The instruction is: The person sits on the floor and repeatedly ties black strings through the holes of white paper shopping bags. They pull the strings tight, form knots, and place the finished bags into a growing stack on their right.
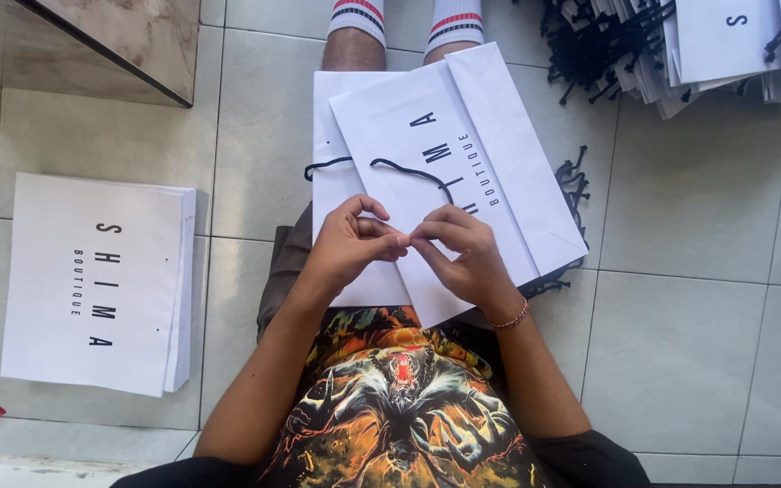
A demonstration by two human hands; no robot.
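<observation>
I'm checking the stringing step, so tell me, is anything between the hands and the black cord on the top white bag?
Nothing visible. The left hand and right hand meet fingertip to fingertip over the top white bag, right at the end of the black cord. Whether they pinch the cord's tip is hidden by the fingers.

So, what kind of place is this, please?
Probably an informal packing spot on a tiled floor. Both hands, left hand and right hand, work a black cord at a white paper bag; flat bags are stacked nearby.
</observation>
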